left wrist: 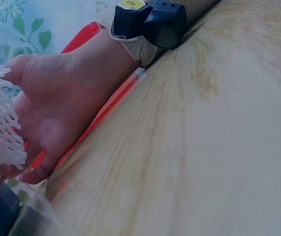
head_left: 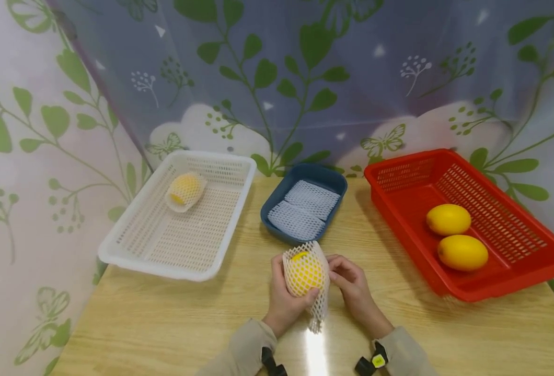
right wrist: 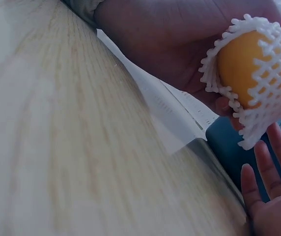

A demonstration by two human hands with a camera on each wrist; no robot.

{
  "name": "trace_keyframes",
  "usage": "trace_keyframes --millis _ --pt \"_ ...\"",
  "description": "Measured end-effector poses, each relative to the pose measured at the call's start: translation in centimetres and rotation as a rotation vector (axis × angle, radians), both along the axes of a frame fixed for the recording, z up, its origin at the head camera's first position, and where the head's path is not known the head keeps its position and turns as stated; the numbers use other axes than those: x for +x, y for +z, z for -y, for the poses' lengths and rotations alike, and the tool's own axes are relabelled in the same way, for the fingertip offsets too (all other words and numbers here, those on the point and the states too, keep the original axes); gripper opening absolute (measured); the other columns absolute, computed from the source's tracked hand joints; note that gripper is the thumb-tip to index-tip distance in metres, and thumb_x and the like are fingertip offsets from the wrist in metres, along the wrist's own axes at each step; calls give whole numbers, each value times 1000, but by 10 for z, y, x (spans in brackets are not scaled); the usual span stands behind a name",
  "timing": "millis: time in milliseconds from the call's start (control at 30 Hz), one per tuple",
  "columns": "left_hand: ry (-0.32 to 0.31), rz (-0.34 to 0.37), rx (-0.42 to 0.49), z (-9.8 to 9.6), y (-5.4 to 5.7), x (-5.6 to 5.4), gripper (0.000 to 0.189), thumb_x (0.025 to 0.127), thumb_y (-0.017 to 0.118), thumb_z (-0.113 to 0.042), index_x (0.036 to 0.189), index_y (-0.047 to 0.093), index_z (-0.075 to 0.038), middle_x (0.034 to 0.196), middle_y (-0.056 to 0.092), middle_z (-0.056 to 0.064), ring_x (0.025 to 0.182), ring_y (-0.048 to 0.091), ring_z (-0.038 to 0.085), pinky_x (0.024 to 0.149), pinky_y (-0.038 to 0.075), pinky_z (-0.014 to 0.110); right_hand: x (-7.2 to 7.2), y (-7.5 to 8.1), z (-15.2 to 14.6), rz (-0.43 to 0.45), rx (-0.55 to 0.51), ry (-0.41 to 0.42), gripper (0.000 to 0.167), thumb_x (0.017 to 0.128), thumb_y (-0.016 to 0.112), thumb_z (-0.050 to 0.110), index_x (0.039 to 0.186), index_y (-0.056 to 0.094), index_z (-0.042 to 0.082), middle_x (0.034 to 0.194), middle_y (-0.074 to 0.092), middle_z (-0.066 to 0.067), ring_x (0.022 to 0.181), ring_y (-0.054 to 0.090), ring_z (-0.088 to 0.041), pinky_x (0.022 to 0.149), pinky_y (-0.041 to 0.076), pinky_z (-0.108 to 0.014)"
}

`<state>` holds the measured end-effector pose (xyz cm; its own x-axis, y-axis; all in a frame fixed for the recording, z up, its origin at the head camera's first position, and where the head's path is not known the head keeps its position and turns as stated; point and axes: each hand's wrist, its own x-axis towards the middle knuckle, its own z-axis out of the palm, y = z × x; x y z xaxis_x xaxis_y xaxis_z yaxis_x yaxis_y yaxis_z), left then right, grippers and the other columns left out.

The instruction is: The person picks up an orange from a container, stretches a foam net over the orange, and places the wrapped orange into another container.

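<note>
In the head view, a dark blue, rounded plastic tray [head_left: 305,172] sits on the pale wood-grain desk [head_left: 187,318], with flat white foam-mesh sleeves [head_left: 312,198] lying inside it. Just in front of the tray, on the person's side, the left hand [head_left: 286,303] holds a yellow oval fruit [head_left: 305,274] inside a loose white foam net [head_left: 321,300]; its grip wraps round both, thumb across the front. The right hand [head_left: 354,287], also in front of the tray, has a narrow grip, thumb and forefinger pinching the net's edge. Left of the tray stands a white slotted plastic basket [head_left: 187,237] with one netted yellow fruit [head_left: 185,189] in it. Right of the tray, a red slotted plastic basket [head_left: 406,196] holds two bare yellow oval fruits [head_left: 462,253], side by side.

In the left wrist view, the right hand shows beside the net, with a sliver of the fruit; its pinch cannot be made out there.

In the right wrist view, the left hand clasps the fruit, whose bare end shows at the net's ragged mouth. Three right-hand fingers [right wrist: 268,169] are spread in front of the tray, below the net.
</note>
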<state>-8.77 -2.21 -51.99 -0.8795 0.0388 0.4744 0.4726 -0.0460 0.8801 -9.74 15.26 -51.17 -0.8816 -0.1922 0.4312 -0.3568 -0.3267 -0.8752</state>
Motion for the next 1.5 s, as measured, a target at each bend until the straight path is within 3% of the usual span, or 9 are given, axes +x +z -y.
trace_keyframes --millis 167,533,767,967,1233,1367,1500 --pt "-11 13 13 -1 1 0 81 67 82 -17 134 38 -5 125 57 12 107 58 22 95 48 32 0 1 -1 -18 -34 18 22 91 45 -12 111 52 -8 116 63 -6 109 59 -19 94 48 -31" --pt "24 20 -9 -1 3 0 76 71 82 -25 133 40 -13 125 58 6 108 58 23 95 46 31 -2 -3 -2 -79 -34 29 17 86 47 -13 98 55 -5 118 63 -10 112 57 -23 95 45 -33" --pt "7 17 -10 0 2 -1 75 72 81 -27 133 41 -13 123 57 7 106 57 22 94 46 30 -1 -1 -1 -45 -114 72 23 91 38 -12 107 54 -7 119 62 -10 112 57 -20 94 48 -29" --pt "-47 32 9 2 1 0 72 73 80 -26 131 41 -9 120 57 10 103 57 21 92 48 31 0 -2 0 48 -135 176 35 95 35 -8 127 51 -5 121 61 -9 110 59 -17 93 50 -28" --pt "-150 64 79 3 0 -1 68 79 76 -36 132 42 -10 124 54 9 109 55 22 97 44 30 1 0 -4 184 -154 384 50 96 26 -3 136 54 4 130 59 -6 117 55 -16 100 46 -31" --pt "-199 54 103 3 0 -1 69 82 75 -41 134 41 -10 126 53 9 111 54 23 98 43 30 2 2 -5 217 -207 409 53 94 21 -2 135 54 5 127 58 -6 114 55 -17 98 46 -31" --pt "-246 75 175 1 0 -3 72 84 76 -39 135 38 -6 131 50 13 111 57 24 94 50 34 1 2 -8 233 -270 377 53 95 18 1 131 56 5 123 58 -6 110 56 -18 95 48 -31"
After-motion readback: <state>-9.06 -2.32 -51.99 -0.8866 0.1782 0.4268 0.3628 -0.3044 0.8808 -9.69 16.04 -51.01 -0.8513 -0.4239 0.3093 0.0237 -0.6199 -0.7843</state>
